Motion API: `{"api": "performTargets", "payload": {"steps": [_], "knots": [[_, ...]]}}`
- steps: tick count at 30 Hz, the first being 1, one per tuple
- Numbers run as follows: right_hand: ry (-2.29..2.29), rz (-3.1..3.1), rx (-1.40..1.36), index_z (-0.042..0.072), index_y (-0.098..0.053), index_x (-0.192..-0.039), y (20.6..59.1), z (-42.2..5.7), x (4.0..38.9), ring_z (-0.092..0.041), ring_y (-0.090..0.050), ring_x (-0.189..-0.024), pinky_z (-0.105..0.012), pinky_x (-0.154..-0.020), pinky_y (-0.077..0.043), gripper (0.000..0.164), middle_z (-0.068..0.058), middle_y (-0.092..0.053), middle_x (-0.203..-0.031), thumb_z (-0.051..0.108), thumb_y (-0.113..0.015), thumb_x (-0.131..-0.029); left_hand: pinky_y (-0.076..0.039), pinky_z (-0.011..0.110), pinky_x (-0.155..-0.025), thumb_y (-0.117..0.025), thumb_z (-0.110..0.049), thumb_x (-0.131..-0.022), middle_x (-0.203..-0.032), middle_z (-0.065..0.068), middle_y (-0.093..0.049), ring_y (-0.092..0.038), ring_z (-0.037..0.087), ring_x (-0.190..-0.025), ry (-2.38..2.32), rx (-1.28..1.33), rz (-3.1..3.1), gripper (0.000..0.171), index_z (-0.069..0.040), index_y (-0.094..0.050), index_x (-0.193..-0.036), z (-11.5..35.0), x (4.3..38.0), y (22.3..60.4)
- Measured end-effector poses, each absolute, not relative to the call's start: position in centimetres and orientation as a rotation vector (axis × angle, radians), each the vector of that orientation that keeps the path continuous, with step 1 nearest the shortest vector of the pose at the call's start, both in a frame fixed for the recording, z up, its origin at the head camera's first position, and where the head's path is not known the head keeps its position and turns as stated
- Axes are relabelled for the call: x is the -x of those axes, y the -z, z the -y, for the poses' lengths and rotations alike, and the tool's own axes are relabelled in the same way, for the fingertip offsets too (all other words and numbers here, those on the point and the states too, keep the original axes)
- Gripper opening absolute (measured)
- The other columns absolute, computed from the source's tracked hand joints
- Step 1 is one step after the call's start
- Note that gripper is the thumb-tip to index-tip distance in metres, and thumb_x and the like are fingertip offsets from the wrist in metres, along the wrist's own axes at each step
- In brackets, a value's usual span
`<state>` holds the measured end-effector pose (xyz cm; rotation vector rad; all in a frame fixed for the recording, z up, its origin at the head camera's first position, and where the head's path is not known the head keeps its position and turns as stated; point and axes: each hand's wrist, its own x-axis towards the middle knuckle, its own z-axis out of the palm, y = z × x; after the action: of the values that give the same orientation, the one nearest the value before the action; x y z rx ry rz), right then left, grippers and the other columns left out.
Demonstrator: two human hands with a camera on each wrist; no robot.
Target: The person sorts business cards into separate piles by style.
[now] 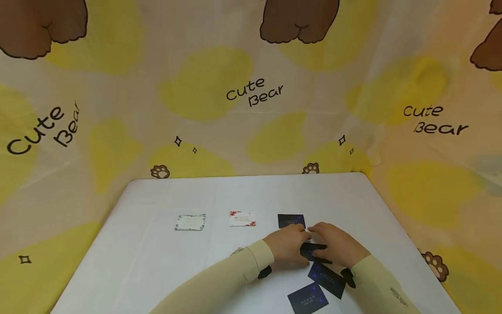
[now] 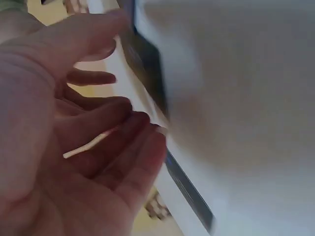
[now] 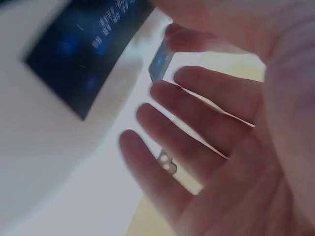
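Both hands are close together at the right of the table in the head view. My left hand (image 1: 286, 245) has loosely bent fingers with nothing between them, beside a dark blue business card (image 1: 310, 249). My right hand (image 1: 338, 245) has its thumb at that card's right side, with the other fingers spread and relaxed, as the right wrist view shows. Behind the hands lies another dark blue card (image 1: 291, 219), partly hidden by the left hand. Two more dark cards, one angled (image 1: 327, 280) and one nearest the front (image 1: 307, 298), lie below the right hand.
A white card with a green leafy border (image 1: 190, 222) lies on the left of the white table (image 1: 157, 261). Near the middle is a white card with red flowers (image 1: 242, 219). A patterned cloth (image 1: 274, 131) rises behind the table and at its sides.
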<state>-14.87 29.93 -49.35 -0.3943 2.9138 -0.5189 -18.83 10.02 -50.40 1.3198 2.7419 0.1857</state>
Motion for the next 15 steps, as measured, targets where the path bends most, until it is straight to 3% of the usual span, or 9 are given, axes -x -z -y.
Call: {"api": "performTargets", "payload": {"steps": [5,10,15], "knots": [[0.497,-2.923,0.370,0.008,-0.073,-0.131,49.4,-30.4,12.7,-0.027,-0.068,-0.121,-0.052,-0.107,-0.056,0.052,-0.005,-0.071,-0.130,0.016,-0.093,-0.083,-0.054,0.021,-0.083,-0.093,-0.038,-0.083,-0.112,-0.003,-0.071,-0.062,0.009,-0.096,-0.142,-1.262,-2.754,0.047,-0.015,-0.078,-0.121,-11.4,17.2,49.7],[0.435,-2.950,0.324,0.010,-0.078,-0.118,49.9,-30.6,12.3,-0.013,-0.063,-0.102,-0.043,-0.099,-0.059,0.040,0.004,-0.067,-0.109,0.014,-0.094,-0.081,-0.053,0.025,-0.078,-0.093,-0.034,-0.081,-0.103,-0.001,-0.070,-0.061,0.012,-0.090,-0.144,-1.170,-2.739,0.039,-0.015,-0.078,-0.112,-12.5,17.2,49.7],[0.418,-2.949,0.334,0.012,-0.075,-0.117,50.1,-31.0,12.4,-0.014,-0.060,-0.102,-0.044,-0.097,-0.058,0.046,0.004,-0.064,-0.108,0.012,-0.095,-0.076,-0.053,0.025,-0.077,-0.095,-0.039,-0.075,-0.100,0.000,-0.067,-0.058,0.013,-0.089,-0.120,-1.142,-2.747,0.049,-0.013,-0.072,-0.110,-13.3,17.0,49.8]]}}
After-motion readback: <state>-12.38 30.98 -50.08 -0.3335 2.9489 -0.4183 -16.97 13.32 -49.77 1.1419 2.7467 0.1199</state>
